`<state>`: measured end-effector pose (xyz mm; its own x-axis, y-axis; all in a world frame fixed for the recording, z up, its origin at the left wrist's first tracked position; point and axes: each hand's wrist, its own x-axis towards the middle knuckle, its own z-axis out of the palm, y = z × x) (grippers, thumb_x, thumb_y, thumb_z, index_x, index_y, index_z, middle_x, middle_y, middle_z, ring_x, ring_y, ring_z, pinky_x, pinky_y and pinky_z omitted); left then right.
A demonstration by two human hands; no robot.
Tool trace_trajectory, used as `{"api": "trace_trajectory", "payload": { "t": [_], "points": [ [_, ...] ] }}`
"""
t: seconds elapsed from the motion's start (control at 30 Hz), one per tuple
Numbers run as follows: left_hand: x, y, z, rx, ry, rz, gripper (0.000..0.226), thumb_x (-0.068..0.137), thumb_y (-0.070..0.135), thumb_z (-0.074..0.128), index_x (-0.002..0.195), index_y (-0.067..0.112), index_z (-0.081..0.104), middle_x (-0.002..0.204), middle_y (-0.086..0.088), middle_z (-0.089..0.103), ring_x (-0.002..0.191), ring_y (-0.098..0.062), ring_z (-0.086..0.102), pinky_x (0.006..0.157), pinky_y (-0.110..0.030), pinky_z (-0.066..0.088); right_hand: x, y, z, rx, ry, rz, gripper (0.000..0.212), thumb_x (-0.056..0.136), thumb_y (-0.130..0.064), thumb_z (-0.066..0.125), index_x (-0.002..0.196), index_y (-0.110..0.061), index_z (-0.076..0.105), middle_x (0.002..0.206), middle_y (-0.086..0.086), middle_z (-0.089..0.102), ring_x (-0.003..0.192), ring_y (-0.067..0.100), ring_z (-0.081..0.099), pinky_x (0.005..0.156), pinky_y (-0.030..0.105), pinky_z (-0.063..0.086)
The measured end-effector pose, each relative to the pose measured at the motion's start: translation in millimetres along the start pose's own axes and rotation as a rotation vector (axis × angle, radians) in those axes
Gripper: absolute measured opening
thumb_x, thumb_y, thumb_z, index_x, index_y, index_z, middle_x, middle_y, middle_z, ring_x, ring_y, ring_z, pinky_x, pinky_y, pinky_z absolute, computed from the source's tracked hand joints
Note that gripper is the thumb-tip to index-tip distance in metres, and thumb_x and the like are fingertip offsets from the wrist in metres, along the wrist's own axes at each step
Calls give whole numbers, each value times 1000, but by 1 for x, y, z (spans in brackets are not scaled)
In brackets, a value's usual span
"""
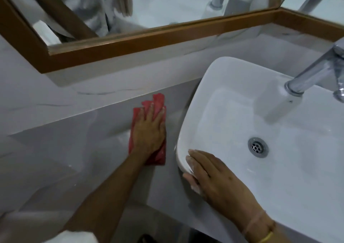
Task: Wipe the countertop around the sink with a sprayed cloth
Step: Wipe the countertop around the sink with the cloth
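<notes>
A red cloth (158, 101) lies flat on the grey marble countertop (74, 149), just left of the white vessel sink (204, 86). My left hand (149, 129) presses down on the cloth with fingers spread, pointing toward the back wall. My right hand (214, 177) rests on the sink's near left corner, fingers curled over the rim, holding nothing else. The cloth's far end sticks out past my fingertips, close to the backsplash.
A chrome faucet (307, 77) reaches over the sink from the right, above the drain (258, 147). A wood-framed mirror (149, 40) runs along the wall behind. The countertop's front edge (130, 205) drops off near my forearms.
</notes>
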<state>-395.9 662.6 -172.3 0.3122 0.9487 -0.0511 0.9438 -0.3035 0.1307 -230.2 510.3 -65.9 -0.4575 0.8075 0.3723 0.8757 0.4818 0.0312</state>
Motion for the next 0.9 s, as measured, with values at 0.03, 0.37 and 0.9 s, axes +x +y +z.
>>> {"api": "trace_trajectory", "payload": {
  "t": [0.03, 0.37, 0.9],
  "points": [
    [-15, 10, 5, 5, -20, 70, 55, 100, 36, 18, 153, 22, 10, 163, -2, 16, 151, -26, 1, 121, -47, 5, 0, 0, 0, -3, -1, -3, 31, 90, -30, 53, 101, -5, 69, 102, 13, 74, 92, 24, 71, 80, 31, 58],
    [-51, -56, -11, 7, 58, 65, 51, 95, 27, 32, 144, 15, 41, 150, -13, 43, 143, -34, 32, 116, -54, 27, 2, -1, -2, 15, -16, 19, 37, 76, -30, 72, 102, -4, 69, 102, 14, 74, 91, 26, 71, 79, 33, 59],
    [-98, 14, -18, -303, 39, -372, 64, 95, 41, 43, 148, 10, 27, 153, -21, 32, 140, -37, 29, 116, -47, 25, -43, -58, -8, 192, 97, 33, 31, 82, -32, 56, 111, -21, 61, 94, -4, 77, 92, 18, 60, 77, 33, 54]
  ]
}}
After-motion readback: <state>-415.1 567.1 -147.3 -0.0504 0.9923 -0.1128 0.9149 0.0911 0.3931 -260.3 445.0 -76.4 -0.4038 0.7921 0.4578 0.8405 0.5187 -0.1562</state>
